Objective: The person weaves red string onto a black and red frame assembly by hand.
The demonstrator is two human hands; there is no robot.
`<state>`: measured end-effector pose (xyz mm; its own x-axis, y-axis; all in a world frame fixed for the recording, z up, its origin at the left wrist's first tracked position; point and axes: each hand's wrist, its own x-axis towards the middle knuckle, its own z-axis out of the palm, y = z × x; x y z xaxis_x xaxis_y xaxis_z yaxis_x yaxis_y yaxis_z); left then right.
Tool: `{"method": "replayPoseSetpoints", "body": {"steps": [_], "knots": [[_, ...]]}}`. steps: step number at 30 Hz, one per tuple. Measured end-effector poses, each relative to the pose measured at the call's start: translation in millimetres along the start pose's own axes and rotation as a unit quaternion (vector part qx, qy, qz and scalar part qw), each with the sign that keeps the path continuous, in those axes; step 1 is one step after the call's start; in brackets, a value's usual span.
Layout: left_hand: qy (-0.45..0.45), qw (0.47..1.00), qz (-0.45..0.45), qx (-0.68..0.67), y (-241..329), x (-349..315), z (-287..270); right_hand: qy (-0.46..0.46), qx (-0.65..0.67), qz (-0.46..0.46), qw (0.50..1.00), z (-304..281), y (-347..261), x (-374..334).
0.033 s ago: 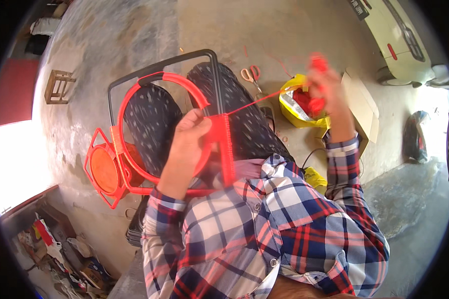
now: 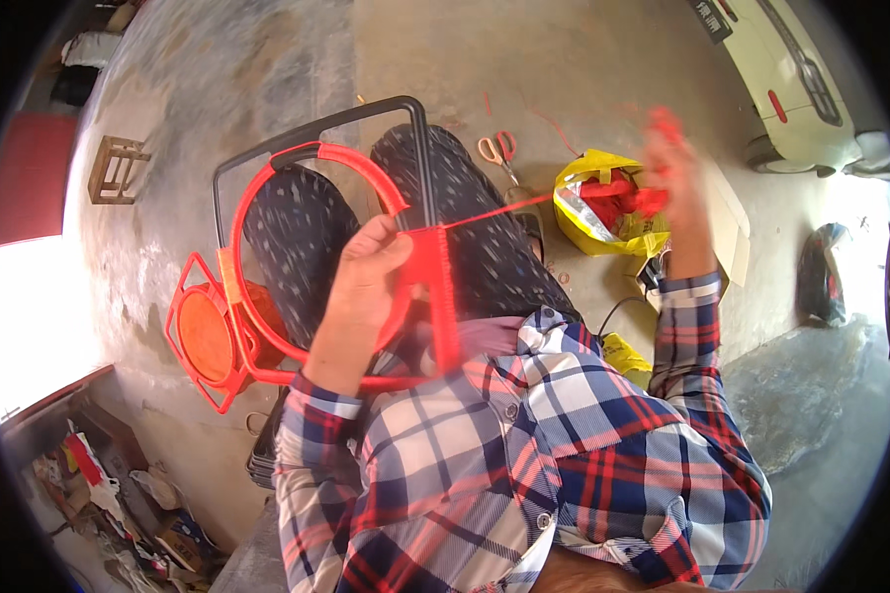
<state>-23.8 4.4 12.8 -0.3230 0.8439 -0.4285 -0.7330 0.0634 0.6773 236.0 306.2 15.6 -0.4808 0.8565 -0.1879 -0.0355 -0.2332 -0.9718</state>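
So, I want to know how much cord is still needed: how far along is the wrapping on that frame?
Done: the curved ring and one upright bar look wrapped in red cord. In hand: the left hand grips the frame while the right hand pulls the cord taut. Left: the black outer frame remains bare.

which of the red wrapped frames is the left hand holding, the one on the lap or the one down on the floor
The large red cord-wrapped hoop frame on the lap: the left hand grips its wrapped right side. The smaller red frame with the orange disc lies untouched on the floor.
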Motion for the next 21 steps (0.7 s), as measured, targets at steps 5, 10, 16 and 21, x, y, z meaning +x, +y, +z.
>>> {"method": "replayPoseSetpoints", "body": {"steps": [5, 10, 16, 21], "knots": [[-0.059, 0.997, -0.040, -0.004, 8, -5, -14, 0.124, 0.183, -0.059, 0.974, -79, 13, 8], [-0.066, 0.986, -0.025, -0.153, -8, -2, 3, -0.360, -0.154, -0.031, 0.919, 65, 20, -62], [-0.010, 0.996, -0.049, -0.078, -19, 5, 4, -0.328, -0.346, -0.122, 0.870, 155, 39, -81], [0.080, 0.994, 0.009, -0.077, -31, 5, -9, -0.274, -0.243, -0.084, 0.927, 156, 40, -63]]}}
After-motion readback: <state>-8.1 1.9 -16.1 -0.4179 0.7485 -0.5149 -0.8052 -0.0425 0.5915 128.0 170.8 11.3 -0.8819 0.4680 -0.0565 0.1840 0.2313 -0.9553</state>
